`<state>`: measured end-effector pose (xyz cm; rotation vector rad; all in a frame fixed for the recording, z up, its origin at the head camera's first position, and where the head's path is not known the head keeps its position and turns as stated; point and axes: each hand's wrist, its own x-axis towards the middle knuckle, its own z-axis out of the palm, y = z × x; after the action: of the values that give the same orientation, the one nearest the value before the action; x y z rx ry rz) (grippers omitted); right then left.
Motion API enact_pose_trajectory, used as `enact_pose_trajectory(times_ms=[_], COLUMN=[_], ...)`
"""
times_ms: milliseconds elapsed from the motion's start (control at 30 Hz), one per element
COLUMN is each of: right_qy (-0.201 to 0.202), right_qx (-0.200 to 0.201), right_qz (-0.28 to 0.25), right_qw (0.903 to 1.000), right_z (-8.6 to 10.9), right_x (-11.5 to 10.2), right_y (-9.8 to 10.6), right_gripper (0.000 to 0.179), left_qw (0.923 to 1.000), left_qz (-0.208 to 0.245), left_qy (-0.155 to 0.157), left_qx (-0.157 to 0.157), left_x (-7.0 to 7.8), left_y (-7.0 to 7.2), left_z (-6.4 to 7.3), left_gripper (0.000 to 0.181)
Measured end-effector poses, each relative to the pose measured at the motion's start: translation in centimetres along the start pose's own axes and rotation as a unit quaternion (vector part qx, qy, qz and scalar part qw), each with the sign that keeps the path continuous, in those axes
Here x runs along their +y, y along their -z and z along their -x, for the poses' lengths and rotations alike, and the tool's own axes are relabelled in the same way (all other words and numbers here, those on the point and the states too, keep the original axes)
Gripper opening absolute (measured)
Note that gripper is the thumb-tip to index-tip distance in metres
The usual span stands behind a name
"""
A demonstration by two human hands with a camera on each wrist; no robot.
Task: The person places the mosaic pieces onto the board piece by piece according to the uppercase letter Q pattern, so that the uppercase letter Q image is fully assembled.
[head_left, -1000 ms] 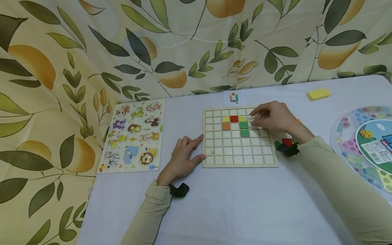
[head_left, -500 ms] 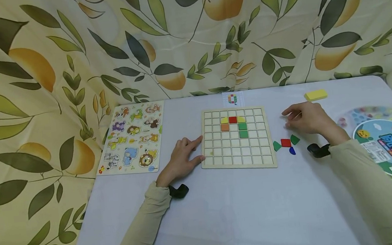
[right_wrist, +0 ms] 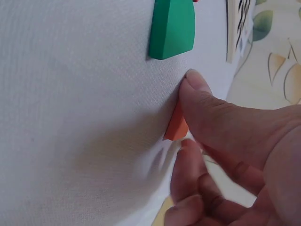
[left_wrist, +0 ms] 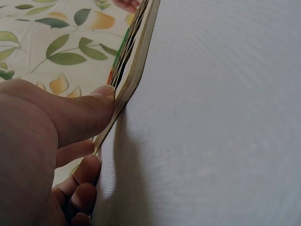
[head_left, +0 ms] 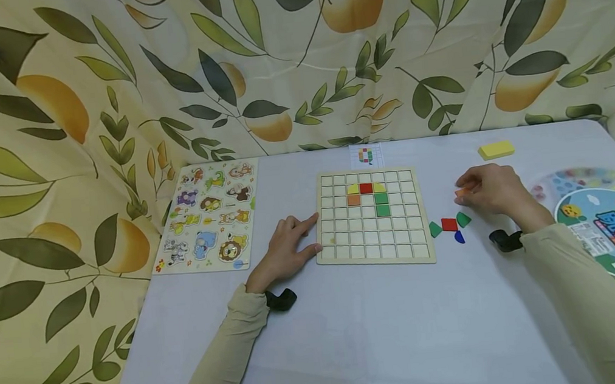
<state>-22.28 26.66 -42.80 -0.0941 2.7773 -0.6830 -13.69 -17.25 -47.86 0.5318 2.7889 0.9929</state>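
Right hand (head_left: 491, 191) pinches orange block (right_wrist: 177, 123) well right of grid board (head_left: 371, 237); left hand (head_left: 283, 247) farther, straight thumb and index touching board's left edge.

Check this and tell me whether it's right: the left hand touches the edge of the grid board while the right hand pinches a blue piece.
Not quite: the right hand pinches an orange piece, not a blue one, as the right wrist view shows. The left hand does touch the edge of the grid board.
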Motion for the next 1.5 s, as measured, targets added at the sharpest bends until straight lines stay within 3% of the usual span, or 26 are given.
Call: enact_pose_trajectory(times_ms=[267,833,1067,1500], right_qy=[-0.018,0.041,0.043,0.036], right_qx=[-0.004,-0.015,-0.025,0.035], right_qz=[-0.001,-0.021,-0.035,-0.103], right_qw=[0.9998,0.9988,0.9982,0.9934], right_z=[0.0,-0.2,-0.5,-0.7], right_x=[0.5,-0.1,-0.5,-2.2], right_y=[0.1,-0.3,-0.6,-1.4], right_gripper=[0.042,0.037,0.038,0.046], left_qw=[1.0000,1.0000,1.0000,1.0000], left_qz=[-0.004,0.004,0.007,-0.001], left_qy=[-0.007,0.002,0.000,-0.004], left_qx=[0.005,-0.003,-0.001,0.001], left_x=[0.1,0.2,0.1,0.0], left_y=[0.1,0.2,0.2,0.1], left_z=[0.1,0.0,0.0,0.0], left_gripper=[0.067,0.068,0.068,0.068])
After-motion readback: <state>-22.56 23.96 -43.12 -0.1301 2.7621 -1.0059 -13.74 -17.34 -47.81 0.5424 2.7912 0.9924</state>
